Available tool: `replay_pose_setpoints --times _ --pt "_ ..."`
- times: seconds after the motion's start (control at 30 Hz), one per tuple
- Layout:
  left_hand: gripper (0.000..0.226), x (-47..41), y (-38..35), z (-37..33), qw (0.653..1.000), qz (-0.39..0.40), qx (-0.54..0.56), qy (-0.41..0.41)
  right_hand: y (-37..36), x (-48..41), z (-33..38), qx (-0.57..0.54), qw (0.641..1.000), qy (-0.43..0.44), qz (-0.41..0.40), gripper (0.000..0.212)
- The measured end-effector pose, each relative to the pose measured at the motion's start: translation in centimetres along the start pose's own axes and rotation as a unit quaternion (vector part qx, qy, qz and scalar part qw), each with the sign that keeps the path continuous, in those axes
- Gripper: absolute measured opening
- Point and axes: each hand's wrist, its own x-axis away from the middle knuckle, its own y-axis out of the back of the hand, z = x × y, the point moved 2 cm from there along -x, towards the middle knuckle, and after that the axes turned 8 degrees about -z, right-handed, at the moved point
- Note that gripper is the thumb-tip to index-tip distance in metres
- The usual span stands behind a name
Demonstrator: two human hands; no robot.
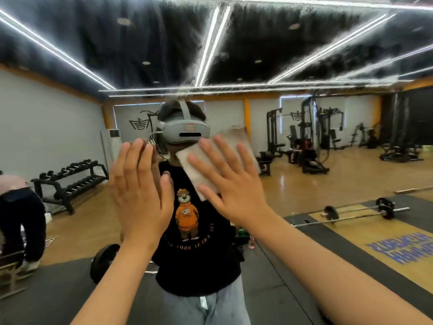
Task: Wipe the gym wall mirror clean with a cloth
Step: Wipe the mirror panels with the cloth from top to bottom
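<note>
The wall mirror (304,66) fills the whole view, and whitish streaky smears cover its upper part. My right hand (230,181) lies flat with spread straight fingers and presses a grey-brown cloth (236,139) against the glass at about head height. My left hand (138,184) is raised just left of it, its fingers straight and together and its palm turned toward the glass, holding nothing. Whether the left hand touches the mirror cannot be told. Between my arms the mirror shows my own reflection in a black T-shirt (199,231).
All the rest is reflection: a dumbbell rack (70,181) at left, weight machines (309,137) at back right, a barbell (358,212) on black floor mats at right. Another person (21,207) bends over at the left edge.
</note>
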Motion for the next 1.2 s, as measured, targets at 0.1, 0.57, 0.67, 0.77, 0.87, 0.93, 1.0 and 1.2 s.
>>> replay_pose_setpoints --times 0.1,0.57,0.67,0.77,0.87,0.93,1.0,1.2 --pt "0.059 0.0 -0.1 0.0 1.000 0.009 -0.007 -0.009 0.5 2.6 -3.4 0.024 0.998 -0.054 -0.009 0.054" --pt "0.052 0.3 -0.1 0.2 0.998 -0.028 0.049 -0.005 -0.1 2.3 3.1 -0.056 0.951 -0.303 -0.006 0.059" --pt "0.051 0.2 0.1 0.2 0.998 -0.028 0.046 -0.016 -1.1 3.1 8.9 -0.068 0.985 -0.151 0.046 0.061" --pt "0.050 0.2 0.1 0.5 0.998 -0.015 0.045 -0.029 -1.3 5.7 9.2 -0.072 0.993 -0.075 0.050 0.056" --pt "0.051 0.1 0.1 0.6 0.998 0.000 0.037 -0.045 -0.8 8.7 5.4 -0.054 0.997 -0.044 0.042 0.050" --pt "0.053 0.0 0.2 0.4 0.998 0.009 0.027 -0.057 -0.5 10.8 2.0 -0.027 0.998 -0.051 0.036 0.050" --pt "0.055 0.3 0.2 -0.3 0.997 0.018 0.011 -0.072 -0.1 13.0 -1.9 0.011 0.997 -0.073 0.033 0.053" --pt "0.066 5.8 -0.9 -3.8 0.991 0.088 -0.013 -0.101 2.2 15.8 -10.2 0.051 0.959 -0.278 0.036 0.054"
